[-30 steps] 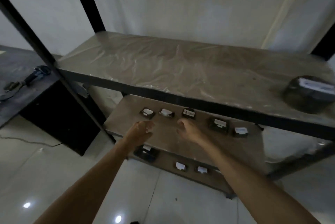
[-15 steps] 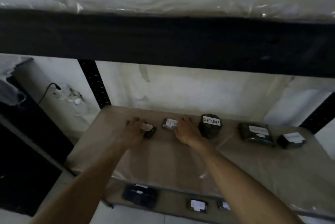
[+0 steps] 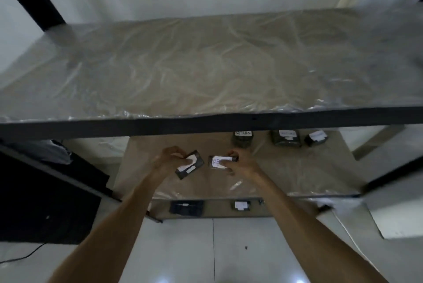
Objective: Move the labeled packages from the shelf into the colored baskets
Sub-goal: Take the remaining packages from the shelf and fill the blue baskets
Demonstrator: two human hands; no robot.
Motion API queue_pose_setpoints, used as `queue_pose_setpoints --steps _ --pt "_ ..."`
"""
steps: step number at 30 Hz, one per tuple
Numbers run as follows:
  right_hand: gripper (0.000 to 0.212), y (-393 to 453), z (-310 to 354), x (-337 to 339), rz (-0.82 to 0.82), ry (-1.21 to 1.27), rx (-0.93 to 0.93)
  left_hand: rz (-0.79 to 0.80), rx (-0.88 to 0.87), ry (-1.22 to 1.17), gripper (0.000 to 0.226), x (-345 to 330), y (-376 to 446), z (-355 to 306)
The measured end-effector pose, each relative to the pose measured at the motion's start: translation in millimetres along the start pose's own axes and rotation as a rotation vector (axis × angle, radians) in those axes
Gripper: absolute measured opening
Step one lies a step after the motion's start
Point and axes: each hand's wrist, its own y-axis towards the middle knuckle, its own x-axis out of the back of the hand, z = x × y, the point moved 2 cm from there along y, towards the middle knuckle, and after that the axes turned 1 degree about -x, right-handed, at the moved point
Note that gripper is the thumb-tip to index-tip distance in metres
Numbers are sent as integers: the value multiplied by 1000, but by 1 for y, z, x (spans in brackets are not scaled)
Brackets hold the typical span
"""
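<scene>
Left hand grips a tilted package, long axis diagonal; right hand pinches a second package lying crosswise. Both above the middle shelf; no baskets visible.

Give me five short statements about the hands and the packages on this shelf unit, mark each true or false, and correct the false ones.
1. The left hand grips a dark package with a white label. True.
2. The right hand holds nothing. False: it grips a package with a white label whose writing starts "RE".
3. Three more packages sit at the back of the middle shelf, right of the hands. True: the RETURN package, a flat package and a small one.
4. The plastic-covered top shelf carries several packages. False: none shows on the part in view.
5. The bottom shelf shows no packages. False: at least two lie there, one dark and one white-labeled.
</scene>
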Motion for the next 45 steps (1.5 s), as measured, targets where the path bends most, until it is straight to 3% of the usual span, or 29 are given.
queue_pose_setpoints --steps 5,9,14,22,26,30,37,45 --pt "21 -117 16 55 -110 342 -94 148 25 -158 18 -18 -95 -65" --pt "34 -198 21 119 -196 439 -104 239 75 -202 11 -52 -165 -121" --pt "31 -293 6 220 -215 502 -32 366 55 -203 12 -127 -225 -185" --pt "26 -444 -54 430 -406 462 61 650 -169 -92 26 -318 -322 -316" --pt "36 -501 -73 531 -510 534 68 648 -218 -147 19 -413 -359 -385" --pt "40 -533 -98 625 -630 490 72 665 -331 -49 11 -506 -366 -448" --pt "32 -552 -158 782 -779 550 84 655 -444 -43 12 -667 -366 -548" --pt "22 -569 -214 967 -917 524 18 663 -433 19 11 -854 -347 -651"
